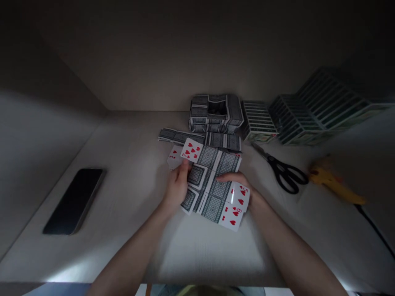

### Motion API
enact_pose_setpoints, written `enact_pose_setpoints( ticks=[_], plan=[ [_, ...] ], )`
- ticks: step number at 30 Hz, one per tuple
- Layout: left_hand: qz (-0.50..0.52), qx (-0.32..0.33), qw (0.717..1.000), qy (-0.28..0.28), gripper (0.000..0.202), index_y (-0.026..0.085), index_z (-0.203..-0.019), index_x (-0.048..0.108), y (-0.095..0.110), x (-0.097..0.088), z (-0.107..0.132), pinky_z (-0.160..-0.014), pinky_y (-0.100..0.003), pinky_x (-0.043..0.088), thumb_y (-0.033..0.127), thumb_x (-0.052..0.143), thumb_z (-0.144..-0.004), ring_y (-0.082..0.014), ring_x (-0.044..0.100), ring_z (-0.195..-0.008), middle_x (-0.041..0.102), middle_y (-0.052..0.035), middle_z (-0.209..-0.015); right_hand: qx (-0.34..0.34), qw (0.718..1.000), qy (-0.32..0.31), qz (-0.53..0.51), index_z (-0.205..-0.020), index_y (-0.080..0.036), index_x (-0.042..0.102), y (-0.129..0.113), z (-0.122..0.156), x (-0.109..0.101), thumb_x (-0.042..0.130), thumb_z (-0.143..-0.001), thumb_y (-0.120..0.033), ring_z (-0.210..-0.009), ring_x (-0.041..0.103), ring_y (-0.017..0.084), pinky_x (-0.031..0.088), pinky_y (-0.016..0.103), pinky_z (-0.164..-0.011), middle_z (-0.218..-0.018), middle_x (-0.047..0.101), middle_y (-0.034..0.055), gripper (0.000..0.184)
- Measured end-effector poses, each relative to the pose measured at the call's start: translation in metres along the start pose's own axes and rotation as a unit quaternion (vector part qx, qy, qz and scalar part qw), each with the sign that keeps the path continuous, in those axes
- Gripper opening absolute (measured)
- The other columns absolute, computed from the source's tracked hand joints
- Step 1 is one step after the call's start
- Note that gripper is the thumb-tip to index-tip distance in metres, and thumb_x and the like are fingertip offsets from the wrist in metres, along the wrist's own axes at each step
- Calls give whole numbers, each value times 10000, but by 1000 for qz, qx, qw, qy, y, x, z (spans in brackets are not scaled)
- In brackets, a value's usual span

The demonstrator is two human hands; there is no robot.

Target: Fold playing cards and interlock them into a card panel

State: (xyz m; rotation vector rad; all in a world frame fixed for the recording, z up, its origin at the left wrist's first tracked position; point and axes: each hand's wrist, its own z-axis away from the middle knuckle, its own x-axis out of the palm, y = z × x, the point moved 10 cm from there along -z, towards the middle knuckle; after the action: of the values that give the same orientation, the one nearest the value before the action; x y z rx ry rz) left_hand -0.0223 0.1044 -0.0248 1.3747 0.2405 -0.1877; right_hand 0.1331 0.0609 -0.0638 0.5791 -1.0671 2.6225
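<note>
Between my hands is a panel of playing cards (212, 183), mostly blue-grey backs side by side, with a few heart faces jutting out at its upper left and lower right. My left hand (176, 189) grips the panel's left edge, thumb on top near a seven of hearts (191, 150). On the right side, my right hand (242, 181) holds the panel with its thumb laid across the backs and the other fingers hidden underneath. Just behind the panel lie flat strips of cards (180, 135). A single white heart card (174, 156), partly covered, shows beside my left hand.
At the back wall stands a boxy structure of cards (216, 113) with an opening on top. Slatted card boxes (259, 119) line the back right. Black-handled scissors (285, 172) and a yellow glue gun (335, 181) with a cord lie right. A dark phone (74, 201) rests left.
</note>
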Motion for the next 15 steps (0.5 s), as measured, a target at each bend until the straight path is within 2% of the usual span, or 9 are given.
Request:
enact_pose_setpoints(
  ticks=[2, 4, 7, 9, 12, 15],
  plan=[
    [121, -100, 985, -71, 570, 141, -689, 568, -15, 11, -2, -483, -252, 372, 635, 291, -755, -144, 516, -526, 574, -35, -591, 8, 1000, 10, 6, -814, -175, 662, 1, 0, -4, 644, -577, -153, -752, 648, 238, 504, 346, -733, -730, 698, 35, 239],
    [197, -169, 954, -149, 532, 137, -740, 597, -19, 21, 3, -471, -263, 393, 614, 363, -740, -149, 530, -510, 594, -49, -604, 1, 1000, 21, 8, -784, -178, 654, -2, -1, -8, 637, -595, -175, -758, 644, 238, 503, 348, -726, -728, 695, 38, 190],
    [207, -173, 930, -252, 306, 139, -778, 638, -5, 22, 11, -512, -253, 428, 427, 571, -701, -157, 577, -596, 637, -60, -696, -26, 998, 59, 6, -763, -172, 635, -10, -1, -17, 639, -592, -174, -783, 637, 239, 502, 348, -730, -740, 690, 47, 170],
    [210, -159, 918, -296, 243, 153, -808, 649, 4, 19, 16, -578, -264, 459, 365, 586, -706, -169, 598, -674, 650, -60, -753, -39, 996, 76, -7, -762, -174, 627, -14, -1, -20, 642, -583, -165, -791, 634, 242, 503, 353, -738, -737, 688, 46, 180],
    [210, -179, 891, -359, 259, 172, -878, 642, 5, 21, 27, -647, -336, 492, 365, 570, -720, -209, 616, -752, 658, -76, -803, -64, 995, 72, -29, -757, -193, 619, -21, -1, -18, 632, -581, -160, -805, 629, 244, 504, 356, -752, -744, 688, 34, 179],
    [232, -208, 871, -380, 313, 173, -919, 623, -1, 24, 31, -684, -390, 497, 414, 535, -740, -246, 617, -826, 661, -106, -861, -97, 994, 56, -6, -744, -202, 612, -27, -4, -15, 616, -593, -190, -832, 622, 242, 499, 354, -769, -760, 687, 26, 152]
  ],
)
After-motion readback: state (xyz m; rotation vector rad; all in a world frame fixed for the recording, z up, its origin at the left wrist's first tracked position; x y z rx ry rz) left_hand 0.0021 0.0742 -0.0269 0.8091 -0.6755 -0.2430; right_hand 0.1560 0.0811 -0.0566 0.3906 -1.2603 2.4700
